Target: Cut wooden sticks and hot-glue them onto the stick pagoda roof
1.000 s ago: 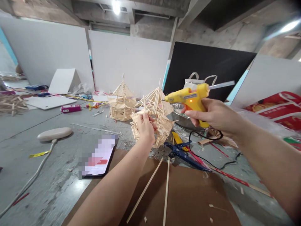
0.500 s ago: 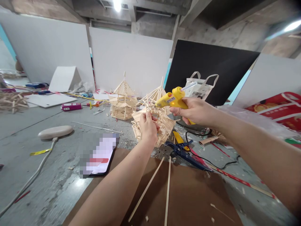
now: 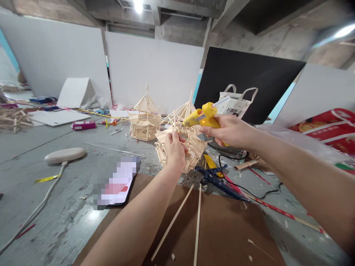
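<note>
My right hand (image 3: 229,130) is closed around a yellow hot glue gun (image 3: 203,115), with a clear glue stick poking out of its back. The gun's nozzle points left, close to the top of a small wooden stick (image 3: 174,120). That stick is pinched upright between the thumb and fingers of my left hand (image 3: 176,147). Directly behind my left hand stands a pavilion model (image 3: 195,147) built of thin wooden sticks, its roof of slanting sticks partly hidden by the gun. Whether the nozzle touches the stick I cannot tell.
Left of it stands another stick pavilion (image 3: 145,122). A phone (image 3: 119,184) lies by my left forearm. Blue cutters (image 3: 219,183) and a black cord are to the right. Two long sticks (image 3: 198,225) rest on a brown board (image 3: 227,229). A white oval device (image 3: 65,156) sits at left.
Almost nothing differs. Both hands, the glue gun and the stick keep nearly the same places.
</note>
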The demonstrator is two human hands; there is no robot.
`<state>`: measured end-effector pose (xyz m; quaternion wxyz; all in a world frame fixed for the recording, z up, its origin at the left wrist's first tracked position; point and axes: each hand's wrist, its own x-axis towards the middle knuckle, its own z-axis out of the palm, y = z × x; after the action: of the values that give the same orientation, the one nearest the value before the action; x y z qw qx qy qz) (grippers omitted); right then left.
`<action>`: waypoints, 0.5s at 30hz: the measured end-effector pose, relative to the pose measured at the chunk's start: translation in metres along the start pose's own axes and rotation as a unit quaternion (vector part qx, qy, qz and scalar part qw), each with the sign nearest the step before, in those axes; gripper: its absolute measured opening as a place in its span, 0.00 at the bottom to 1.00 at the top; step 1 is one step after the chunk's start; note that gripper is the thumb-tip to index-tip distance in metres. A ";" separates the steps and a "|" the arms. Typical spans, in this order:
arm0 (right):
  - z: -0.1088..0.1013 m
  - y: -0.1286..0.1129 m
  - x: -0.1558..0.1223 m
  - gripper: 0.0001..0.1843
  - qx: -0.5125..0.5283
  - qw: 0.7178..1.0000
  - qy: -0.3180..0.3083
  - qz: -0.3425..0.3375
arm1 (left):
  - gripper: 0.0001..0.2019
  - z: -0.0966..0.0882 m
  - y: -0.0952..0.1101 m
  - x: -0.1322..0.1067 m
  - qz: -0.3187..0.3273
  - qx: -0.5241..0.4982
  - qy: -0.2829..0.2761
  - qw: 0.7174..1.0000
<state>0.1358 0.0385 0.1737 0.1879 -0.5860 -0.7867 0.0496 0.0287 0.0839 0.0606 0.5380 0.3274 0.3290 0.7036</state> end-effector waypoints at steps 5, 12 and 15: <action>-0.001 -0.004 -0.001 0.17 -0.011 1.000 0.020 -0.012 | 0.10 0.000 0.000 0.000 0.002 -0.002 0.000 1.000; -0.003 -0.005 -0.004 0.20 -0.012 1.000 0.003 -0.008 | 0.10 0.000 -0.001 0.001 0.004 -0.006 -0.001 1.000; -0.003 -0.004 -0.004 0.20 -0.011 1.000 0.008 -0.014 | 0.10 0.000 -0.001 0.000 0.006 -0.006 0.000 1.000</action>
<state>0.1342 0.0331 0.1767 0.1883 -0.5775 -0.7937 0.0342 0.0291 0.0842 0.0595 0.5355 0.3266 0.3228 0.7088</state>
